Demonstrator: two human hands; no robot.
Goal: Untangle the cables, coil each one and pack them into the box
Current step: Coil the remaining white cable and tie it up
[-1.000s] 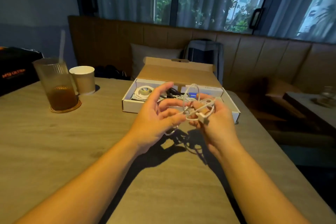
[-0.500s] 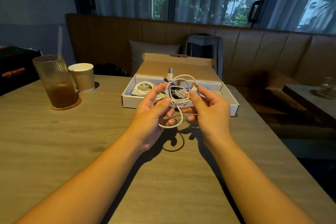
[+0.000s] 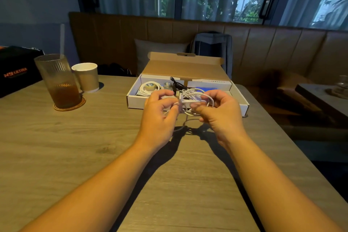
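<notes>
A white cable (image 3: 191, 100) is bunched in loops above the table, just in front of the open cardboard box (image 3: 135, 102). My left hand (image 3: 160, 113) pinches the cable's left side, and my right hand (image 3: 220, 113) grips the looped bundle with curled fingers. One loose strand hangs down between the hands. Inside the box lie a coiled white cable (image 3: 150, 86) at the left, a dark cable (image 3: 177, 84) in the middle and a blue item (image 3: 206, 88) at the right.
A ribbed glass of brown drink (image 3: 58, 83) with a straw stands on a coaster at the left, with a paper cup (image 3: 86, 77) behind it. A black bag (image 3: 17, 69) sits at the far left. The table's right edge runs diagonally beside the box.
The cable's big upright loop has been pulled down into a tighter, flatter bundle. Both hands have closed in on it and shifted slightly lower.
</notes>
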